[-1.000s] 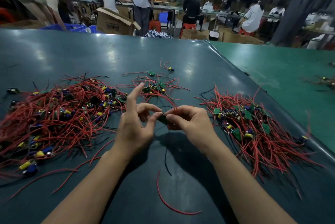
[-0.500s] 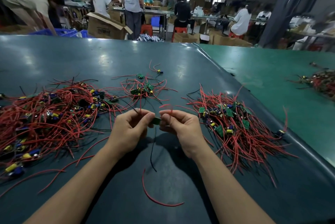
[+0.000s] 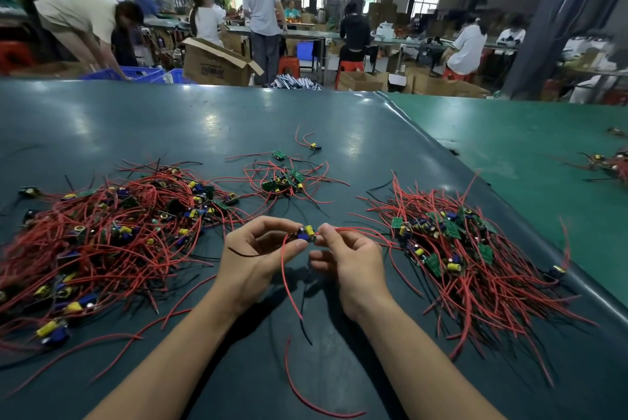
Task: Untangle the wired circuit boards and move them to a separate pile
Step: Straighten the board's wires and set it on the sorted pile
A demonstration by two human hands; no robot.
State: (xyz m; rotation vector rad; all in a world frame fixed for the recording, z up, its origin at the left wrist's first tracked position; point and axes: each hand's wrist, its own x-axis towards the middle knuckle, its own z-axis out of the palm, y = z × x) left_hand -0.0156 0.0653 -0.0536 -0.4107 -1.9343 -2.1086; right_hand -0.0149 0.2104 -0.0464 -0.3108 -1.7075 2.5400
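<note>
— Nearest the front edge of the table (image 3: 119,120), what is loose?

— One stray red wire (image 3: 307,399) lies by itself between the forearms. Above it, both hands are raised over the middle of the surface. The left hand (image 3: 253,258) pinches a small circuit board (image 3: 306,233) at thumb and fingertips; the right hand (image 3: 348,258) pinches the same board from the other side, where a red lead leaves it. Another red lead and a black one hang down from the board.

— Handling assessment?

— Judged light and rigid, with limp, springy leads that snag easily. The capacitors stand proud and look fragile at the solder joints. Recommend holding the board by its edges and drawing wires out along their length, not by the components.

— And further back?

— Tangled pile (image 3: 102,236) towards the left edge; sorted pile (image 3: 458,249) towards the right edge, near the right hand. A smaller cluster (image 3: 283,181) sits beyond the hands, mid-table.
</note>
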